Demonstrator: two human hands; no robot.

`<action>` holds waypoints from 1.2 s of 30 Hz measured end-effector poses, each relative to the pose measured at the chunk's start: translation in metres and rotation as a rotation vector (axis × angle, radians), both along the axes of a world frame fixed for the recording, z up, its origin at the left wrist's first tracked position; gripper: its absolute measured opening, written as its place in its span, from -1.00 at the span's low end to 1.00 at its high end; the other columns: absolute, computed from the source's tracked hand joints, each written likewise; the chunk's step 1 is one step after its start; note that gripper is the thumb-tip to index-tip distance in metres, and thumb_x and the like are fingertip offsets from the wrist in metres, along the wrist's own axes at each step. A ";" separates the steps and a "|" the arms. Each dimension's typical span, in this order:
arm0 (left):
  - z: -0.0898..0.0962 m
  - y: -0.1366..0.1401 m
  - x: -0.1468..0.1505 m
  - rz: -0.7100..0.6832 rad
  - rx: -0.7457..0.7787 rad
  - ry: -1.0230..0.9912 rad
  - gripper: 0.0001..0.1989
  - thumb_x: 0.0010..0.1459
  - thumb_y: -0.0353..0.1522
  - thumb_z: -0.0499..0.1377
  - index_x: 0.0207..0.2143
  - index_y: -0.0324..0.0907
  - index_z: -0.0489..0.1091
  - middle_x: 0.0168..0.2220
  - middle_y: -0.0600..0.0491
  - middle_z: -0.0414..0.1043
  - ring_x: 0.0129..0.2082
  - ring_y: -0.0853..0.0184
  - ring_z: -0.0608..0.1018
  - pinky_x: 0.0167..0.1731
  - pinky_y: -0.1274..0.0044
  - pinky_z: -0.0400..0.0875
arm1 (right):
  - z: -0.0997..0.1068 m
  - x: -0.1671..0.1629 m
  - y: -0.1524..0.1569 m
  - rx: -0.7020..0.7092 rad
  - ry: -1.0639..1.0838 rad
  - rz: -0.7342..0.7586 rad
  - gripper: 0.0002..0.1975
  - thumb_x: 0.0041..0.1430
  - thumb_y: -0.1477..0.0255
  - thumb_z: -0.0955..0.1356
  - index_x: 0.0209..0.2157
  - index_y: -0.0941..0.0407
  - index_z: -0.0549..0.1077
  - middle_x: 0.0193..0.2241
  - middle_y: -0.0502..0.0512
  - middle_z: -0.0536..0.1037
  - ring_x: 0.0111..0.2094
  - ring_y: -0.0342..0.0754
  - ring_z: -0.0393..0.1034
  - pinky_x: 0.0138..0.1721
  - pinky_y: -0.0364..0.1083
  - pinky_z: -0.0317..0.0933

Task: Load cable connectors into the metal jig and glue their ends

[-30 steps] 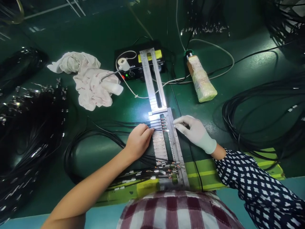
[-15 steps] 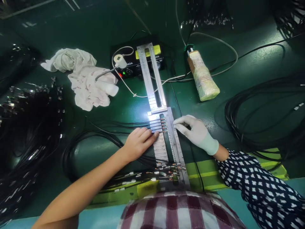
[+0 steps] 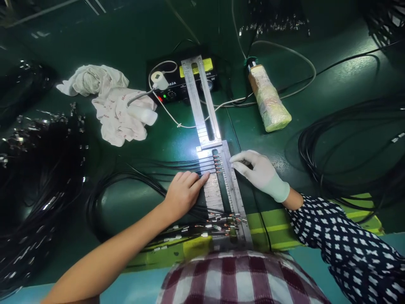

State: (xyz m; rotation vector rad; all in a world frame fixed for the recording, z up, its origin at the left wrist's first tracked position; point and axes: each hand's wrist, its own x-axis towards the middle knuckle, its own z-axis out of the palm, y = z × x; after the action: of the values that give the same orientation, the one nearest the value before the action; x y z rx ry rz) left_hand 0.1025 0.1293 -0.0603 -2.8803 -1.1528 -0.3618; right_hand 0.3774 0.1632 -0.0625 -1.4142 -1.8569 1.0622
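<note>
My bare left hand (image 3: 183,192) is curled over the left side of a slotted metal jig (image 3: 212,190). Its thumb presses a thin black cable (image 3: 190,175) against the jig's plate. Several more black cables lie side by side above it, their stripped coloured wire ends (image 3: 217,162) crossing the slot. My right hand (image 3: 257,171), in a white glove, is closed in a pinch at the jig's right rail, level with the wire ends. Whatever may be between those fingertips is too small to make out. More cable ends with silvery tips (image 3: 218,228) lie across the jig's near end.
Behind the jig stands a black control box (image 3: 177,90) with lit indicators. A crumpled white cloth (image 3: 122,114) lies left of it, a wrapped handheld tool (image 3: 268,99) to the right. Coiled black cables (image 3: 316,164) sit at right; a dark cable heap (image 3: 44,177) fills the left.
Both hands stay almost in the same place. My left thumb has shifted very slightly to the left along the cable, and the whole view has moved a little.
</note>
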 end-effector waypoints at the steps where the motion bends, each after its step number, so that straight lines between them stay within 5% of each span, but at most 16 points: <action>1: 0.000 -0.001 0.001 -0.003 -0.009 0.009 -0.67 0.34 -0.47 0.00 0.11 -0.29 0.33 -0.36 -0.01 0.38 -0.39 0.29 0.29 -0.41 0.45 0.11 | -0.001 0.000 0.000 0.008 0.005 0.000 -0.88 0.28 0.38 0.36 -0.21 -0.01 0.56 -0.25 -0.03 0.58 -0.21 -0.04 0.42 -0.15 -0.05 0.25; 14: -0.005 0.002 0.021 0.073 -0.032 0.032 -0.64 0.37 -0.41 -0.05 0.12 -0.13 0.38 -0.37 0.00 0.33 -0.39 0.27 0.32 -0.43 0.45 0.13 | -0.003 -0.001 0.002 0.065 0.034 0.009 -0.85 0.26 0.40 0.34 -0.21 0.04 0.56 -0.26 0.01 0.60 -0.27 -0.05 0.44 -0.21 -0.06 0.28; 22: 0.028 -0.030 -0.002 0.051 -0.609 -0.159 -0.74 0.37 -0.29 0.05 0.05 -0.18 0.29 -0.15 -0.03 0.42 -0.17 0.29 0.42 -0.14 0.44 0.31 | -0.001 0.010 -0.020 0.098 0.010 0.044 -0.83 0.29 0.38 0.33 -0.16 0.03 0.56 -0.23 0.02 0.60 -0.22 -0.02 0.46 -0.16 -0.02 0.29; 27: 0.029 -0.040 -0.017 0.089 -0.758 -0.238 -0.83 0.37 -0.34 0.03 -0.21 -0.15 0.40 -0.24 0.02 0.40 -0.21 0.32 0.42 -0.17 0.47 0.33 | -0.003 0.010 -0.021 0.089 -0.022 0.041 -0.84 0.29 0.39 0.33 -0.17 0.02 0.56 -0.24 0.01 0.60 -0.21 -0.01 0.46 -0.17 -0.02 0.30; 32: 0.019 -0.026 -0.033 0.225 -0.655 -0.471 -0.86 0.32 -0.35 0.11 -0.30 -0.17 0.41 -0.29 0.04 0.40 -0.25 0.35 0.46 -0.24 0.53 0.38 | -0.003 0.010 -0.019 0.116 -0.040 0.062 -0.84 0.30 0.38 0.33 -0.16 0.01 0.56 -0.22 0.01 0.60 -0.18 0.00 0.46 -0.12 0.00 0.29; 36: 0.009 -0.026 -0.038 0.310 -0.413 -0.263 -0.82 0.35 -0.37 0.03 -0.29 -0.18 0.38 -0.33 0.03 0.37 -0.30 0.32 0.43 -0.29 0.49 0.37 | -0.003 0.010 -0.020 0.097 -0.035 0.057 -0.84 0.30 0.38 0.33 -0.18 0.01 0.57 -0.23 0.01 0.61 -0.19 0.00 0.45 -0.15 -0.01 0.30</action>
State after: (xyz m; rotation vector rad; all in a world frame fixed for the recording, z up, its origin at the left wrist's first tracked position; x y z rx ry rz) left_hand 0.0648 0.1038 -0.0515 -2.9664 -1.8916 -0.5616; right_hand 0.3878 0.1437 -0.0657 -1.3399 -1.9569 0.9669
